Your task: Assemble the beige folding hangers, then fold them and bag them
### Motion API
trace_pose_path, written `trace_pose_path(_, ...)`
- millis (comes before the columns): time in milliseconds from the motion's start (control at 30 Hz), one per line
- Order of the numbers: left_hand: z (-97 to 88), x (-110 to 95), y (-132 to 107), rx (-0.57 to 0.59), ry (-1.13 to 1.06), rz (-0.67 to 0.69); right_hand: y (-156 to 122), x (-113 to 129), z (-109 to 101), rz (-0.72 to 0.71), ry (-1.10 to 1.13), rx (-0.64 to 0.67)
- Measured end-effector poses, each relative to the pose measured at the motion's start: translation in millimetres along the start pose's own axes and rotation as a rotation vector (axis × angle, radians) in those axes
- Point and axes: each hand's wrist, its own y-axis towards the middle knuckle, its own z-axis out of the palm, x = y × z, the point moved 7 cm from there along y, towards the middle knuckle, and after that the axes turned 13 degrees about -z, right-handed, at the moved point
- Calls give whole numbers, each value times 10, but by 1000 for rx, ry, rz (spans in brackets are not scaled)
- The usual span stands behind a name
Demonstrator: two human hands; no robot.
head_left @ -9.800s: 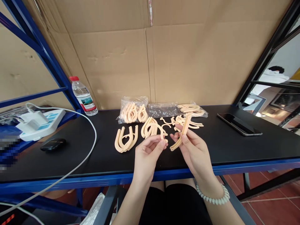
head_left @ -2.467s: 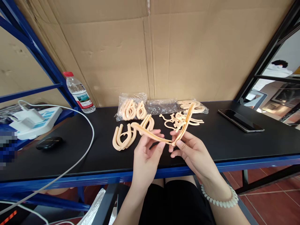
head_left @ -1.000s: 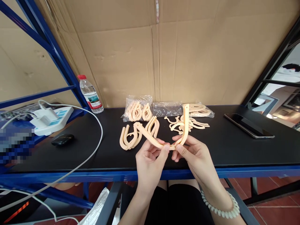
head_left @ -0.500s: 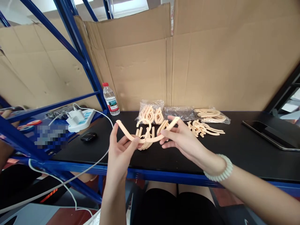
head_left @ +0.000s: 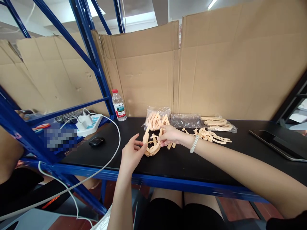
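A beige folding clothes hanger (head_left: pixel 145 137) rests low over a stack of similar hangers (head_left: pixel 151 154) on the black tabletop, its two arms folded upward. My left hand (head_left: pixel 132 153) is at its left arm, thumb and fingers closed against it. On the other side my right hand (head_left: pixel 168 134) pinches the right arm between thumb and fingers. Part of the hook shows between the arms. A few more beige pieces (head_left: pixel 171 146) lie under my right hand, partly hidden. Beyond my right wrist is a loose pile of curved beige hanger pieces (head_left: pixel 209 135).
Along the back lie a clear bag of beige looped pieces (head_left: pixel 154 120), a crumpled plastic bag (head_left: pixel 186 120) and a bag of flat pieces (head_left: pixel 217 123). A water bottle (head_left: pixel 119 107), a black mouse (head_left: pixel 96 141), a power strip (head_left: pixel 92 126) with a white cable and a tablet (head_left: pixel 278 143) surround the area.
The hanger, spread wide between my hands before, now has its arms folded up. Both hands have lowered it onto the stack, and my right hand has moved left.
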Motion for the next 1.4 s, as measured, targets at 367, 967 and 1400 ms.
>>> trace_pose_path(367,7,-206,-153,-99,246,264,-15,142,-405,-96,-114,-116)
trace_pose_path(967,1173,-648,-784,31,571,652,-1069,66,-1549,-369,-773,-313)
trace_pose_path(1400,1244,-720,-904,130,558,643,-1319,50,-1211,-403,-790,-263)
